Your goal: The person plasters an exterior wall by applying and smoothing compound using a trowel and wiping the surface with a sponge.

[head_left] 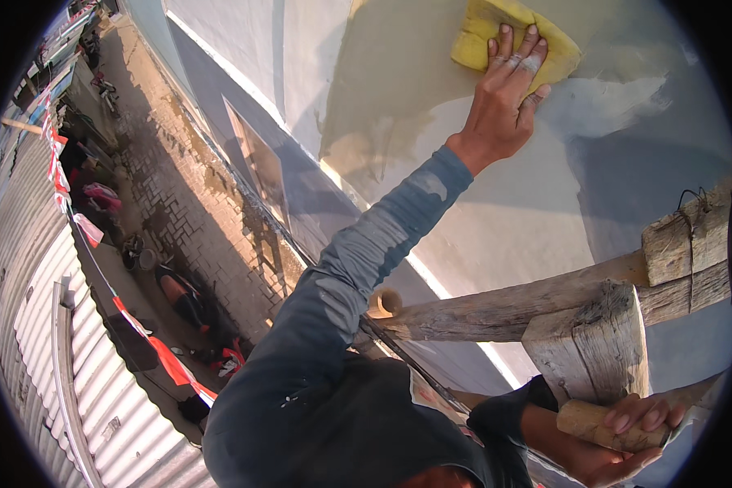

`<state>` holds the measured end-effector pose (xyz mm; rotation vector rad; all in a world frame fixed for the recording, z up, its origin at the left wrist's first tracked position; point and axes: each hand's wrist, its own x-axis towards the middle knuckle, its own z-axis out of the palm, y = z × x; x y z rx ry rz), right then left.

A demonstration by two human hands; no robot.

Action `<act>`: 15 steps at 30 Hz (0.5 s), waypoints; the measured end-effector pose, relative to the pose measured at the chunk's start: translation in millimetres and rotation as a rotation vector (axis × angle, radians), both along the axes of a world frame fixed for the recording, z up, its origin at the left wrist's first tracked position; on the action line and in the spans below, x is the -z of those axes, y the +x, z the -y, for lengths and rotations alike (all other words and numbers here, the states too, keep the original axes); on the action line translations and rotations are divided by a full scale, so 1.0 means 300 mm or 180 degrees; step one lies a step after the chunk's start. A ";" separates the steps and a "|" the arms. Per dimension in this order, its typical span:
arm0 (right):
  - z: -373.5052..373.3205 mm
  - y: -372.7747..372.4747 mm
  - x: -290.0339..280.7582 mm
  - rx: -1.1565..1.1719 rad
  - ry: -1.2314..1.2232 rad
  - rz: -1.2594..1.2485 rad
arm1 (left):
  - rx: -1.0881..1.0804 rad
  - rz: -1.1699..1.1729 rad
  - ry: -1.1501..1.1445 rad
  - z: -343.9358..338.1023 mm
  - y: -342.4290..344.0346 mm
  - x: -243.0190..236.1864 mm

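My left hand (500, 114) reaches up and presses a yellow sponge or pad (476, 41) flat on the painted wall (390, 106), fingers spread over it and slightly bent. The wall has beige, white and grey patches, with a pale smear beside the sponge. At the lower right, my right hand (610, 451) is closed on a light wooden cylindrical handle (586, 419); what is attached at its far end is hard to make out. Just above that hand is a weathered timber block (586, 342).
A horizontal timber beam (480, 313) with wired block (683, 236) and a bamboo end (386, 302) crosses at the right. Far below left lie a paved alley (187, 203) and parked motorbikes (183, 297). A corrugated roof (106, 382) and red-white bunting (171, 362) line the left side.
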<state>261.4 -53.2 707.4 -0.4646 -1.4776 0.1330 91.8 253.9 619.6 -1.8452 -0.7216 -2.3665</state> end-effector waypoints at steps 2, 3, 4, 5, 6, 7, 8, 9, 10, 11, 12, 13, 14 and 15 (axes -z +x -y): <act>0.000 -0.004 0.005 0.0140 -0.0034 -0.0057 | -0.0119 -0.0216 -0.0115 -0.017 -0.029 0.084; -0.003 -0.001 0.007 0.0182 -0.0053 -0.0083 | -0.0262 -0.0450 -0.0252 -0.031 -0.045 0.161; -0.005 -0.006 0.007 0.0206 -0.0064 -0.0102 | -0.0536 -0.0026 -0.0545 -0.060 -0.062 0.284; -0.007 -0.006 0.007 0.0241 -0.0063 -0.0124 | -0.0800 0.0389 -0.0836 -0.101 -0.072 0.439; -0.008 -0.006 0.006 0.0289 -0.0074 -0.0140 | -0.0998 0.0831 -0.1303 -0.130 -0.078 0.582; -0.004 0.003 0.003 0.0372 -0.0099 -0.0179 | -0.0761 0.1313 -0.2017 -0.132 -0.090 0.682; -0.001 0.004 -0.002 0.0414 -0.0116 -0.0209 | -0.0690 0.1647 -0.2443 -0.151 -0.139 0.782; 0.003 -0.006 -0.009 0.0459 -0.0122 -0.0239 | -0.0598 0.1982 -0.2840 -0.193 -0.196 0.827; 0.005 -0.012 -0.007 0.0568 -0.0128 -0.0244 | -0.0552 0.1965 -0.2851 -0.214 -0.228 0.800; 0.001 -0.024 -0.007 0.0678 -0.0128 -0.0266 | -0.0120 0.2830 -0.3044 -0.223 -0.241 0.723; -0.006 -0.040 -0.004 0.0744 -0.0144 -0.0295 | 0.0278 0.3712 -0.3184 -0.222 -0.258 0.663; -0.015 -0.059 -0.003 0.0791 -0.0159 -0.0340 | 0.0263 0.3703 -0.3155 -0.226 -0.259 0.628; -0.010 -0.063 -0.004 0.0767 -0.0139 -0.0363 | -0.0091 0.3439 -0.2854 -0.239 -0.233 0.586; -0.012 -0.071 -0.002 0.0691 -0.0166 -0.0363 | -0.0440 0.3194 -0.2526 -0.256 -0.209 0.537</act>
